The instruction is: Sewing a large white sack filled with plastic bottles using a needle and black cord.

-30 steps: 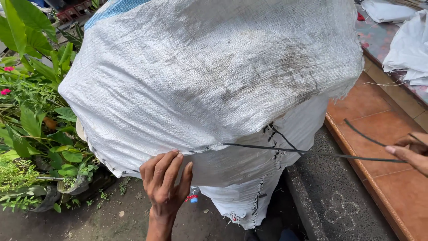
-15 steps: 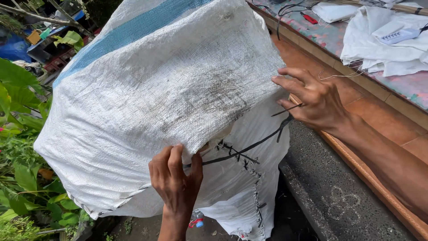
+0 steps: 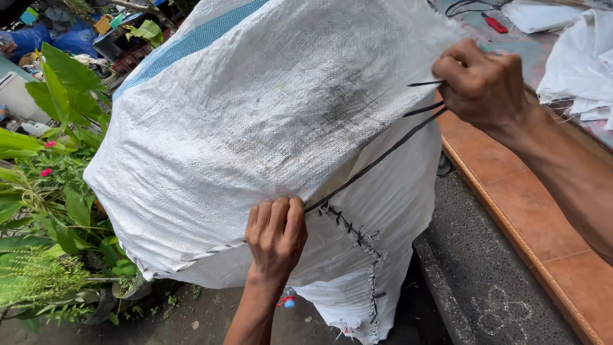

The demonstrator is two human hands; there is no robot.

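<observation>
A big white woven plastic sack (image 3: pixel 255 128) with a blue stripe along its top fills the middle of the head view, bulging and standing over grey paving. The left hand (image 3: pixel 276 236) presses against the sack's lower front, fingers curled and pinching the folded fabric edge right where a thin black cord (image 3: pixel 377 161) comes out of it. The cord runs taut up and to the right, across the sack's face, into the right hand (image 3: pixel 482 83), which is clenched into a fist on the cord beside the sack's upper right side; short black ends stick out to the left of the knuckles. Below the left hand a seam of rough black stitching (image 3: pixel 354 233) runs down the lower sack. Leafy green plants (image 3: pixel 51 191) with small pink flowers crowd the left side, touching the sack. On the right runs a ledge of orange-brown tiles (image 3: pixel 511 204), and above it lie white cloth (image 3: pixel 575 64) and a red-handled tool (image 3: pixel 495 23)
</observation>
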